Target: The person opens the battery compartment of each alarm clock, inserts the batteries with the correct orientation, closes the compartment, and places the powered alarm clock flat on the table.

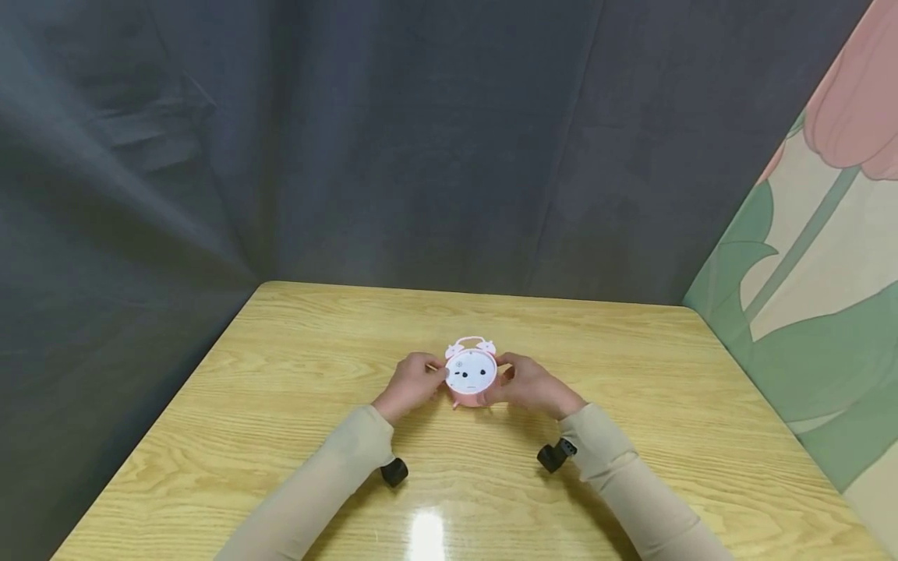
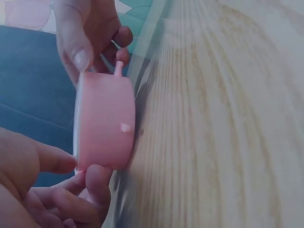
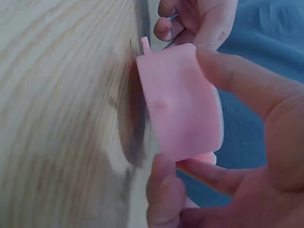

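Note:
A pink twin-bell alarm clock [image 1: 471, 372] with a white face is held between both hands over the middle of the table, its face turned up towards the head camera. My left hand [image 1: 415, 383] pinches its left edge, thumb at the front rim. On the opposite side, the thumb and fingers of my right hand [image 1: 535, 386] grip the pink casing. Small feet stick out from the clock's underside, plain to see in the left wrist view, where the clock [image 2: 105, 121] appears side-on. Whether the casing [image 3: 183, 102] touches the wood is hard to tell.
The wooden table [image 1: 316, 335] has a bright glare spot near its front. A dark curtain [image 1: 421, 140] hangs behind and to the left. At the right stands a flower-patterned panel [image 1: 807, 257]. A black wrist camera [image 1: 394, 472] hangs under the left sleeve, another [image 1: 552, 456] under the right.

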Motion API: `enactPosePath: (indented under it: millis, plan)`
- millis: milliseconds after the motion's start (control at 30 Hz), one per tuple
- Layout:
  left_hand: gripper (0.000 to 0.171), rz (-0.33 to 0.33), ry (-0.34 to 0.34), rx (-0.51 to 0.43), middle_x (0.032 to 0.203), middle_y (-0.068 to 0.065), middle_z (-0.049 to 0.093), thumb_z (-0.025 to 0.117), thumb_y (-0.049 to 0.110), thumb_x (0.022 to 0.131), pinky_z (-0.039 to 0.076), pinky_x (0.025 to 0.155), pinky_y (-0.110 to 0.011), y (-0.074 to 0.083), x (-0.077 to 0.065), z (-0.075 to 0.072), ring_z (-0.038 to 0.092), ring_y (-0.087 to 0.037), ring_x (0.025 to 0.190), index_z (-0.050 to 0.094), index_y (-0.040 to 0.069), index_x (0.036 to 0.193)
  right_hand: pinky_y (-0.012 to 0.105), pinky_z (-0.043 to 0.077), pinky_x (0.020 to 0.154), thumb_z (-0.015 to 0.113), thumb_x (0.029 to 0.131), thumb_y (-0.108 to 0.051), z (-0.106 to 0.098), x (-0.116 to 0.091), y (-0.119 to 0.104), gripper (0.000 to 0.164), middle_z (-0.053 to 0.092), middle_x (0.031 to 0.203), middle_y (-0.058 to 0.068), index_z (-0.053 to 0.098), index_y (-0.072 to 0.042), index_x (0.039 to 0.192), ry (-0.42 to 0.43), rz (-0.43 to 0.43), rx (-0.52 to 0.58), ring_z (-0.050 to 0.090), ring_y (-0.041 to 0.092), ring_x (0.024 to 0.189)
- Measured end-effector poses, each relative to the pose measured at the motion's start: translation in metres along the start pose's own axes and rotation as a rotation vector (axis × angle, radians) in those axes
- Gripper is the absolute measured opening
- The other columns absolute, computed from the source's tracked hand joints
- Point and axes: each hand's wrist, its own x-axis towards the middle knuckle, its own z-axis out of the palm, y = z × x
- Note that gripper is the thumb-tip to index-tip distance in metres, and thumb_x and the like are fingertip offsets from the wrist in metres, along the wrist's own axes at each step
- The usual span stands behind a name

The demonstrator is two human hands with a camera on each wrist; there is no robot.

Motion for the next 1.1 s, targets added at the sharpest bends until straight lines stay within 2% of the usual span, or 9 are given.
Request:
enactPosePath:
  millis: [167,300,433,567,700,800,900,1000,1100]
  plan:
    - [0.020,-0.008,-0.043,-0.074,0.077,-0.013,0.066,0.060,0.011,0.096,0.040,0.047,-0.021,-0.005,0.001,0.001,0.057,-0.015,0.059,0.068,-0.003,0.108,0.038,0.052,0.075,0.095,0.065,-0.034,0.006,-0.006,-0.008,0.083,0.060,0.111,0.015,0.057,-0.002,0.132,0.157,-0.096,-0.274,0.057,0.025,0.094]
    - [0.014,-0.009,-0.090,-0.091,0.067,-0.008,0.061,0.060,0.009,0.095,0.035,0.042,-0.021,-0.009,0.002,0.003,0.048,-0.012,0.052,0.070,-0.001,0.099,0.042,0.054,0.074,0.096,0.060,-0.041,0.012,-0.010,-0.015,0.084,0.056,0.111,0.018,0.058,-0.006,0.126,0.251,-0.159,-0.393,0.058,0.025,0.086]
    - [0.014,-0.023,-0.112,-0.058,0.066,-0.005,0.059,0.061,0.011,0.097,0.037,0.041,-0.021,-0.011,0.002,0.002,0.048,-0.010,0.050,0.069,0.000,0.098,0.041,0.055,0.071,0.097,0.060,-0.038,0.019,-0.011,-0.019,0.080,0.056,0.114,0.015,0.058,-0.007,0.122,0.308,-0.243,-0.420,0.060,0.023,0.083]
    - [0.016,-0.038,-0.073,-0.044,0.072,-0.010,0.062,0.058,0.016,0.098,0.038,0.041,-0.022,-0.007,0.001,-0.004,0.049,-0.012,0.051,0.065,0.002,0.101,0.040,0.055,0.073,0.097,0.062,-0.034,0.026,-0.008,-0.022,0.078,0.060,0.117,0.011,0.056,-0.005,0.122,0.319,-0.321,-0.414,0.061,0.022,0.089]
    - [0.027,0.018,-0.048,-0.099,0.087,-0.016,0.065,0.052,0.026,0.102,0.043,0.049,-0.026,0.004,0.000,-0.009,0.056,-0.020,0.061,0.064,0.001,0.102,0.037,0.053,0.072,0.096,0.063,-0.034,0.030,-0.005,-0.027,0.077,0.063,0.113,0.008,0.057,-0.004,0.122,0.313,-0.356,-0.429,0.060,0.022,0.088]
    - [0.036,0.054,-0.074,-0.143,0.097,-0.015,0.064,0.051,0.036,0.104,0.048,0.059,-0.032,0.012,-0.002,-0.011,0.062,-0.026,0.072,0.063,0.002,0.102,0.036,0.053,0.070,0.095,0.064,-0.036,0.033,-0.004,-0.030,0.077,0.062,0.112,0.008,0.057,-0.004,0.123,0.315,-0.364,-0.453,0.059,0.022,0.087]
    - [0.036,0.051,-0.081,-0.159,0.100,-0.011,0.063,0.052,0.039,0.103,0.051,0.064,-0.037,0.019,-0.005,-0.012,0.065,-0.026,0.076,0.062,0.005,0.101,0.037,0.053,0.070,0.095,0.064,-0.036,0.036,-0.004,-0.031,0.077,0.060,0.112,0.009,0.056,-0.004,0.124,0.310,-0.356,-0.455,0.058,0.022,0.087]
    - [0.031,0.052,-0.070,-0.159,0.097,-0.009,0.063,0.054,0.035,0.103,0.052,0.060,-0.037,0.020,-0.006,-0.012,0.066,-0.022,0.073,0.061,0.005,0.101,0.035,0.052,0.067,0.095,0.066,-0.034,0.038,-0.003,-0.032,0.078,0.057,0.113,0.011,0.054,-0.006,0.126,0.287,-0.323,-0.426,0.055,0.021,0.082]
    - [0.026,0.052,-0.066,-0.173,0.096,-0.009,0.062,0.054,0.029,0.104,0.049,0.053,-0.033,0.020,-0.005,-0.011,0.066,-0.023,0.073,0.060,0.003,0.101,0.033,0.050,0.066,0.094,0.067,-0.029,0.038,-0.002,-0.030,0.080,0.055,0.113,0.014,0.050,-0.007,0.130,0.249,-0.288,-0.370,0.053,0.020,0.078]
